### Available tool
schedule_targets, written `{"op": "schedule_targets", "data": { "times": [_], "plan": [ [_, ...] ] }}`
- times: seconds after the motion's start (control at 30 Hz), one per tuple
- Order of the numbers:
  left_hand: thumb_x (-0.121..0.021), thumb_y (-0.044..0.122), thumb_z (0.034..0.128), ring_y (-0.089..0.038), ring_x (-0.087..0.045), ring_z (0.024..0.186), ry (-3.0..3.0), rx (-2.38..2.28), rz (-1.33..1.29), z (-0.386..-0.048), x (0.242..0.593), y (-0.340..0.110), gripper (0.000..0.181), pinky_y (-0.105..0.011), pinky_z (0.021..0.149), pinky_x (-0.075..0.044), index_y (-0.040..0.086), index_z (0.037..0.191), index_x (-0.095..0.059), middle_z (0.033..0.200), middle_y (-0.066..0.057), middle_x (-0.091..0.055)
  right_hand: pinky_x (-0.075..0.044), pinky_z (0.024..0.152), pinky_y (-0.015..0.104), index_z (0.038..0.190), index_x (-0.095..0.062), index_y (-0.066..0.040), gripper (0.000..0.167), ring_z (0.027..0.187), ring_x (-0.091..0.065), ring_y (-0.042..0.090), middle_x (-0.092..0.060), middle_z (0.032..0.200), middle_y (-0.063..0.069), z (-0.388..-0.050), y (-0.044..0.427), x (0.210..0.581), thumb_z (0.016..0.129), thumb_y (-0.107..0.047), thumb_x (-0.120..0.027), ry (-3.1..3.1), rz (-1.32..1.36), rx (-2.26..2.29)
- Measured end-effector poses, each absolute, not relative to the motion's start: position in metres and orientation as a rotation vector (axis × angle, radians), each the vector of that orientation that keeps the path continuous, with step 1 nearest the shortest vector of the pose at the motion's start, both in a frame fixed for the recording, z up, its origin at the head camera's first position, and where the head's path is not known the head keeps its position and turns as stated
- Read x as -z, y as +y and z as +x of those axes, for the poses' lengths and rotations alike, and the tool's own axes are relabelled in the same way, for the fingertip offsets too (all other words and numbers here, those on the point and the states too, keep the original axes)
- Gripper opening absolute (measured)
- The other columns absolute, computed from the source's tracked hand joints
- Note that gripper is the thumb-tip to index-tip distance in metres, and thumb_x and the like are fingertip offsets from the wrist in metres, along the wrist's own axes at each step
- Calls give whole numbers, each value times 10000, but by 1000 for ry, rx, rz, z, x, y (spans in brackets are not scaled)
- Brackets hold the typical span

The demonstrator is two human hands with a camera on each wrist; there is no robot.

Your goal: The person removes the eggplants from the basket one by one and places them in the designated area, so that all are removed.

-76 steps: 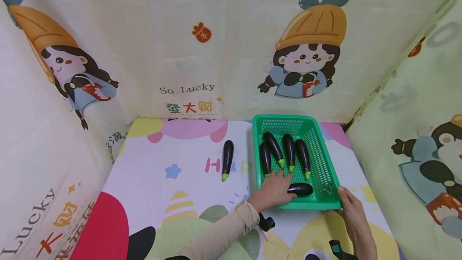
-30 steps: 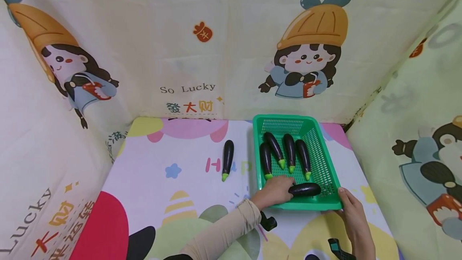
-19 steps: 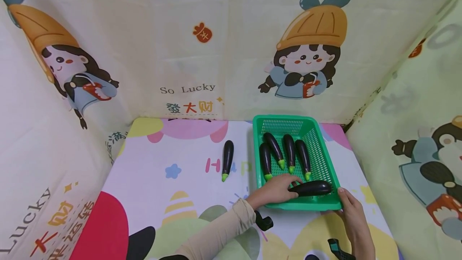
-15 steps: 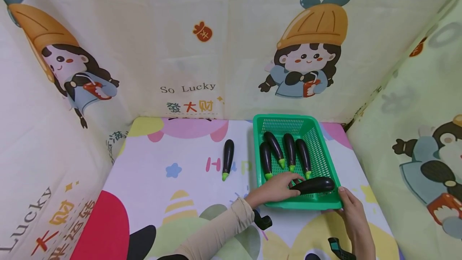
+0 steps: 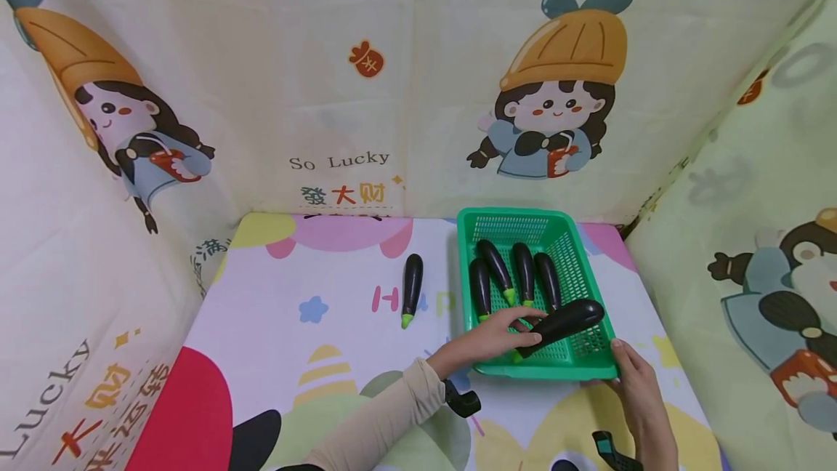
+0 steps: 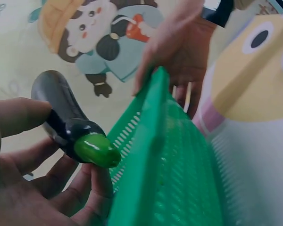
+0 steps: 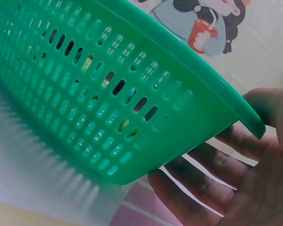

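The left hand (image 5: 493, 335) pinches a dark purple eggplant (image 5: 567, 320) near its green stem end, tilted over the front part of the green basket (image 5: 611, 340). In the left wrist view the thumb and fingers of the left hand (image 6: 42, 165) lie on either side of the eggplant (image 6: 61, 106), its green cap toward the camera. The right hand (image 5: 644, 398) grips the basket's front right corner; in the right wrist view its thumb is on the rim and its fingers are under the corner of the basket (image 7: 198, 113). Several other eggplants (image 5: 495, 267) lie in the basket's back half.
One more eggplant (image 5: 412, 289) lies on the patterned tablecloth (image 5: 261, 311), left of the basket. Printed cloth walls (image 5: 431, 93) stand behind and at both sides of the table.
The left hand has taken hold of the eggplant that lay at the basket's front and lifted it, its round end swinging right and up. The right hand stays at the corner.
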State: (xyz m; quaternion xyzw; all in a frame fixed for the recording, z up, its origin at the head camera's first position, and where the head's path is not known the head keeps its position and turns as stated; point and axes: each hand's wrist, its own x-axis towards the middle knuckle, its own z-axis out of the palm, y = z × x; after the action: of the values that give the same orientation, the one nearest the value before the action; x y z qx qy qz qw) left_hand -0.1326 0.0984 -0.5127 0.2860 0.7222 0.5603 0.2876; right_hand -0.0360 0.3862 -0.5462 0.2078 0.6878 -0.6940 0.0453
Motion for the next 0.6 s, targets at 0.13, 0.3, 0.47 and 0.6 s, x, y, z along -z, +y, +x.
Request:
{"op": "schedule_targets", "data": {
  "times": [0.13, 0.3, 0.47, 0.6],
  "plan": [
    [-619, 308, 1056, 26, -615, 1059, 1866, -1588, 714, -135, 508, 91, 448, -206, 876, -528, 221, 1492, -573, 1453, -9, -602, -558, 764, 147, 936, -650, -498, 267, 826, -657, -28, -674, 940, -259, -37, 386, 545, 1104, -447, -449, 2080, 707, 2088],
    [-605, 240, 1053, -24, -665, 1042, 1790, -1692, 659, -142, 503, 79, 451, -203, 886, -526, 151, 1494, -570, 1432, -100, -626, -561, 766, 146, 978, -658, -484, 262, 825, -665, -19, -696, 955, -241, -37, 386, 546, 1113, -412, -445, 2094, 656, 2113],
    [-598, 225, 1051, -87, -681, 1092, 1732, -1726, 577, -148, 498, 62, 460, -237, 878, -526, 134, 1501, -559, 1418, -132, -635, -564, 768, 153, 991, -672, -475, 280, 802, -668, 7, -704, 950, -210, -37, 386, 546, 1119, -397, -435, 2106, 622, 2119],
    [-609, 283, 1041, -107, -633, 1091, 1734, -1724, 478, -152, 497, 46, 471, -279, 874, -504, 180, 1498, -564, 1409, -83, -641, -563, 758, 162, 958, -671, -486, 288, 777, -670, 17, -702, 923, -204, -37, 386, 545, 1114, -418, -438, 2104, 664, 2095]
  ]
}}
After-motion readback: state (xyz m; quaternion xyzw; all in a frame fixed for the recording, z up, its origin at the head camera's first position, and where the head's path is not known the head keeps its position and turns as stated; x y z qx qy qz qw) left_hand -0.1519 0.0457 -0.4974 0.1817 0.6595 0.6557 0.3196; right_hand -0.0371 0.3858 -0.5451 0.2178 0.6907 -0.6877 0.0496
